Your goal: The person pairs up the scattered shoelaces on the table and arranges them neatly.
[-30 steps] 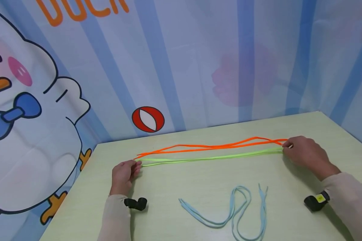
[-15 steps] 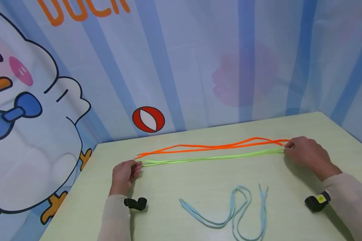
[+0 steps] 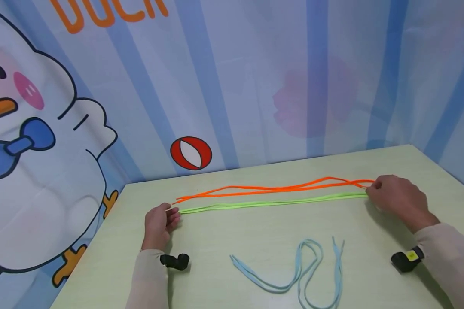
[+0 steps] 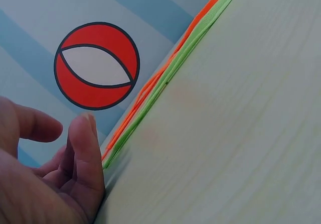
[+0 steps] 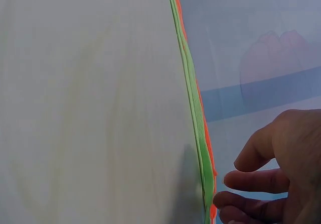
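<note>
A green shoelace, doubled into close strands, lies stretched across the table. Just behind it runs an orange shoelace, its strands crossing in places. My left hand is at the green lace's left end; in the left wrist view, thumb and fingertips stand apart with no lace between them. At the other end is my right hand. The right wrist view shows its thumb away from its loosely bent fingers, whose tips are beside the laces. Whether they touch is unclear. The right ends are partly hidden by this hand.
A light blue shoelace lies in loose curves nearer the front of the pale table. Behind the table hangs a striped blue backdrop with a printed duck and ball. A small black camera is strapped to each wrist.
The green strands have drawn closer together and straighter. Both hands have let go of the green lace, the right shifting slightly rightward. The orange and blue laces look unchanged.
</note>
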`<act>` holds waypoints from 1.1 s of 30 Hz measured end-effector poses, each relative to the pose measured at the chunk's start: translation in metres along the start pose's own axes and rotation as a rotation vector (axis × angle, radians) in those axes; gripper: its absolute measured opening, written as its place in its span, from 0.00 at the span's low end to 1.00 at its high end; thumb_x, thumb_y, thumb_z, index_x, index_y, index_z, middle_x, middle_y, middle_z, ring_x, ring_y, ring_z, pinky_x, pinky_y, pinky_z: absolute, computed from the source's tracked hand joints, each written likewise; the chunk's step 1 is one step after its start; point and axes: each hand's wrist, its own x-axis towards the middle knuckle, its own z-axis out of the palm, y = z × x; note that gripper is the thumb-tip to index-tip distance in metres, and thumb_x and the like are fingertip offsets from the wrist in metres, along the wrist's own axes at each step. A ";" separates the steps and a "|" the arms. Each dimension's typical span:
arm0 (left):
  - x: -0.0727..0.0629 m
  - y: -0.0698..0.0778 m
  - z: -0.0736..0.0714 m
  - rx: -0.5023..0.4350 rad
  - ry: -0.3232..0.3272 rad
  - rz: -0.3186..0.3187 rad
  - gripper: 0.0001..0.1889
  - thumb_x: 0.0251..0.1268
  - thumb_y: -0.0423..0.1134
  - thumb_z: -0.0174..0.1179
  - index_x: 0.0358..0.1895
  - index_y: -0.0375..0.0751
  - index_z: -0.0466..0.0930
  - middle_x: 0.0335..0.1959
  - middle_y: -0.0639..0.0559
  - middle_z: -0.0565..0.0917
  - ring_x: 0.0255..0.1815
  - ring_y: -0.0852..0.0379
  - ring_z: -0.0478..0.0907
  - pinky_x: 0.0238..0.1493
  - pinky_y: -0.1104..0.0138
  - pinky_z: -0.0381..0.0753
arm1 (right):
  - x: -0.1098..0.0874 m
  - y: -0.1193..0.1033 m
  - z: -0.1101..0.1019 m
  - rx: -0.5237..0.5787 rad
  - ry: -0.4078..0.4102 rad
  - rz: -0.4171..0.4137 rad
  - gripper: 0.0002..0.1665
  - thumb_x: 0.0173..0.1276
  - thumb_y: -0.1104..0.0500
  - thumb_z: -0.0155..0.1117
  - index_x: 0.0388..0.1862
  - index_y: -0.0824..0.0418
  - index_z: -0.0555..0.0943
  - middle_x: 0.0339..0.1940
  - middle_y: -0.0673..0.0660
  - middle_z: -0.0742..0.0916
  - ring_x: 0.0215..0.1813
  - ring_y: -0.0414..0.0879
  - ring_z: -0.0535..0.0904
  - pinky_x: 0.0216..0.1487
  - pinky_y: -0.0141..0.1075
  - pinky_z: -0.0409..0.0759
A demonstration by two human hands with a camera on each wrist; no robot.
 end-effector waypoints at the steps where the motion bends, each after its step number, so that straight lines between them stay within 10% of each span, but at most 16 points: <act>1: 0.000 0.000 0.000 0.004 -0.003 -0.001 0.22 0.76 0.42 0.49 0.67 0.35 0.68 0.40 0.49 0.84 0.30 0.61 0.82 0.37 0.71 0.83 | 0.000 0.000 0.000 -0.001 0.003 0.001 0.20 0.70 0.55 0.49 0.46 0.70 0.79 0.31 0.58 0.82 0.26 0.50 0.73 0.24 0.43 0.68; 33: -0.010 0.002 0.026 0.260 -0.202 0.069 0.19 0.76 0.44 0.50 0.61 0.36 0.74 0.44 0.44 0.83 0.35 0.56 0.82 0.35 0.70 0.80 | -0.008 -0.041 0.009 0.046 0.021 -0.138 0.20 0.69 0.55 0.49 0.48 0.69 0.80 0.38 0.62 0.85 0.26 0.47 0.75 0.23 0.40 0.71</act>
